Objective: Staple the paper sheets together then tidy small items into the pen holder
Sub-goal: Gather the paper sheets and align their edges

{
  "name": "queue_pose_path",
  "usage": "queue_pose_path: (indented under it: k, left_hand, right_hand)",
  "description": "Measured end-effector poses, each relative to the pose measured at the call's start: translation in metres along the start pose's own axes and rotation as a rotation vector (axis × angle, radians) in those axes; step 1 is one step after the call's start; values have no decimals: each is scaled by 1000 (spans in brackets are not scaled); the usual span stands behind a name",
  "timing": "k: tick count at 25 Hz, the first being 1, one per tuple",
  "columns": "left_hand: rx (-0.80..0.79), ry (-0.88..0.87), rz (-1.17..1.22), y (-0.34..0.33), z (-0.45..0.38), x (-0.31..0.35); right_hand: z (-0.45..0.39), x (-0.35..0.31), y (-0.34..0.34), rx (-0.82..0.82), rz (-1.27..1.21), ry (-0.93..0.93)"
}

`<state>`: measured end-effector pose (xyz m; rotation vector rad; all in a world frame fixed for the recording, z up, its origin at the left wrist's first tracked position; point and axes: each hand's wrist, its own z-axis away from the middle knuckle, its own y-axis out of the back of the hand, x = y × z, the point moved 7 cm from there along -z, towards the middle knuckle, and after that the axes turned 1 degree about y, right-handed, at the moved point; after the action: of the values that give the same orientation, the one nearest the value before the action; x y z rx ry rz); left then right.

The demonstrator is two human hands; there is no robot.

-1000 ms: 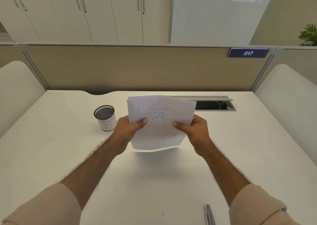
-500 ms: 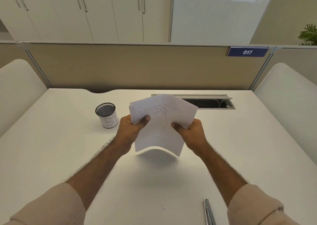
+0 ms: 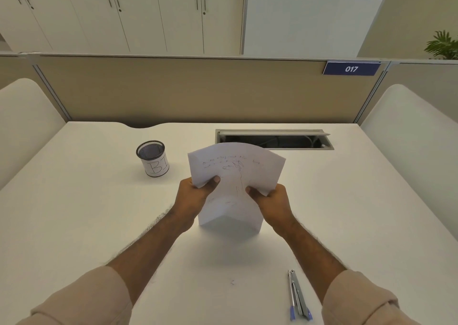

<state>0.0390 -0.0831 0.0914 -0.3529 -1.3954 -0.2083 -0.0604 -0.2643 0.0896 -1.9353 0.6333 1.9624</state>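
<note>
I hold the white paper sheets (image 3: 235,166) upright in the middle of the desk, handwriting facing me. Their lower edge rests on the desk top and the stack bows along a vertical bend. My left hand (image 3: 195,196) pinches the left edge, thumb on the front. My right hand (image 3: 270,200) pinches the right edge the same way. A black mesh pen holder (image 3: 153,158) with a white label stands to the left of the paper, apart from my hands. A small staple-like speck (image 3: 232,282) lies near the front.
A silver and blue stapler-like tool (image 3: 298,297) lies on the white desk (image 3: 74,225) near my right forearm. An open cable slot (image 3: 275,140) sits behind the paper. A beige partition closes the back, and white side panels flank the desk.
The sheets came down from the air until their lower edge met the desk, and they bent more. Both hands dropped with them and kept their grip.
</note>
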Motion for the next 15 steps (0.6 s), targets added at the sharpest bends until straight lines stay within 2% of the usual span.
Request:
queue_pose_path:
  k: [3, 6, 9, 12, 15]
  left_hand:
    - [9, 13, -45, 1, 2, 4]
    - [1, -46, -95, 3, 4, 26]
    - [-34, -117, -43, 2, 5, 57]
    - [-4, -160, -87, 1, 8, 77]
    - [44, -184, -184, 6, 13, 84]
  right_hand:
    - [3, -1, 0, -15, -7, -24]
    - [1, -7, 3, -29, -44, -38]
    - [-2, -11, 6, -48, -128, -55]
    - [2, -12, 5, -73, -187, -102]
    - [8, -14, 5, -167, -207, -130]
